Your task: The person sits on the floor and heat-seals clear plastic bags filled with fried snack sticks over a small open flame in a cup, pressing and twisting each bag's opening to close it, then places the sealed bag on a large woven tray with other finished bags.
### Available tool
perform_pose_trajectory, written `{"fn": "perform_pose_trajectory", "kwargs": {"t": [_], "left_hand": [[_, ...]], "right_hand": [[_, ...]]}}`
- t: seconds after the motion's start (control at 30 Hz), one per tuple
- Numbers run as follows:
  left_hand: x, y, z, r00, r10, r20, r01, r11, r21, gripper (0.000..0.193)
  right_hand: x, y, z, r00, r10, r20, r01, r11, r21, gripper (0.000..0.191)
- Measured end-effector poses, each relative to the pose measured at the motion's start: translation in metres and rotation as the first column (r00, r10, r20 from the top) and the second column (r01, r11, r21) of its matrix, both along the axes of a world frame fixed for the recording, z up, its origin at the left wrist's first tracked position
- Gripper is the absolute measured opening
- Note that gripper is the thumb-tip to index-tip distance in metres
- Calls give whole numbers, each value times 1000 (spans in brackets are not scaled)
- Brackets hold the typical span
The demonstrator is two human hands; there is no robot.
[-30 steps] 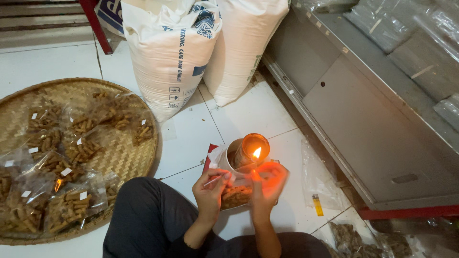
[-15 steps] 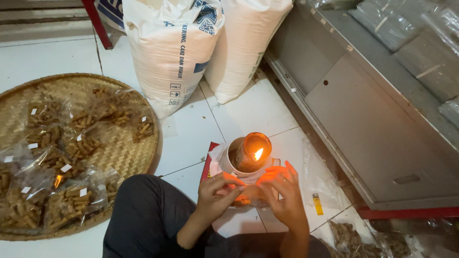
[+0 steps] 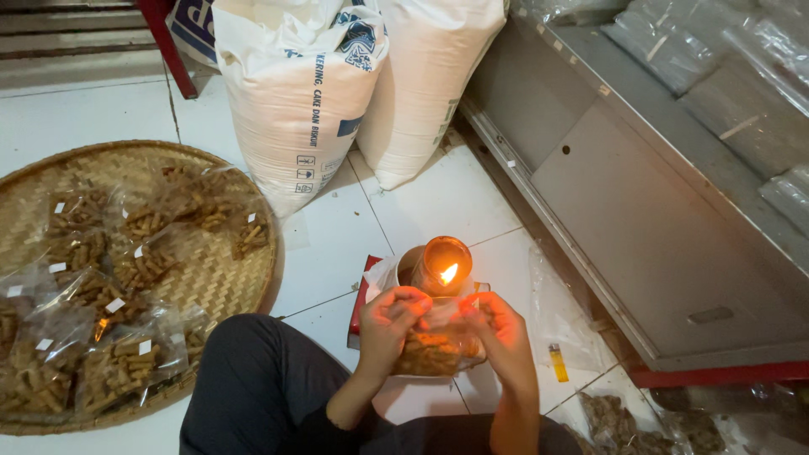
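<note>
Head view, hands: the left hand (image 3: 396,324) and right hand (image 3: 497,333) sit at about 6 o'clock of the frame, both lit orange by the flame.
Left grip: fingers curled shut, pinching the top left edge of the bag (image 3: 434,350).
Right grip: fingers curled shut on the top right edge of the same bag; thumb and fingertips press the plastic together.
Bag: a clear plastic pouch of brown stick snacks, hanging between the two hands, its upper edge held just beside the flame, at 6 o'clock of the candle (image 3: 445,268).
Candle: a lit flame in a round glass or tin, standing on the floor (image 3: 101,109) at 12 o'clock of the hands; whether the bag's edge touches the flame cannot be told.
Under the candle: a red-edged flat thing (image 3: 361,307) with white plastic over it, at 9 o'clock of the bag.
Tray: a round woven tray (image 3: 223,278) at 9 o'clock of the frame, bearing many filled snack bags (image 3: 126,362) with small white labels.
Sacks: two tall white sacks (image 3: 299,93) at 12 o'clock, leaning against each other.
Cabinet: a grey metal cabinet (image 3: 640,219) from 1 to 4 o'clock.
Lighter: a small yellow lighter (image 3: 559,362) on the floor at 3 o'clock of the right hand.
Legs: dark trousers (image 3: 253,388) at 7 o'clock, the knee just beside the tray's rim.
</note>
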State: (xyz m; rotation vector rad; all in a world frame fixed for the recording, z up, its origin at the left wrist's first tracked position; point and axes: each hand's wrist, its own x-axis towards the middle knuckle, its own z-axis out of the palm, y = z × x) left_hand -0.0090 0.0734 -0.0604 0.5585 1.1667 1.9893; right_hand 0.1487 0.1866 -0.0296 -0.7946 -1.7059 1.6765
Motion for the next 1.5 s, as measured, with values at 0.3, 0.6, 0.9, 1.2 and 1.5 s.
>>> {"fn": "perform_pose_trajectory", "kwargs": {"t": [0.3, 0.6, 0.9, 1.2, 1.5], "left_hand": [[2, 13, 6, 971, 121, -205, -130, 991, -31, 15], [6, 13, 13, 994, 83, -68, -88, 993, -81, 13], [7, 16, 11, 997, 78, 4, -78, 996, -41, 13], [8, 16, 15, 986, 113, -120, -123, 990, -76, 15], [12, 17, 11, 995, 94, -44, -95, 995, -9, 12]], "right_hand": [[-11, -6, -21, 939, -275, -206, 292, 955, 54, 11], [-13, -7, -20, 913, -309, -266, 324, 946, 12, 9], [-17, -10, -13, 905, -354, -236, 350, 935, -59, 11], [-18, -8, -11, 884, -382, -269, 371, 924, -92, 13], [-14, -3, -13, 884, -375, -277, 364, 927, -95, 13]]}}
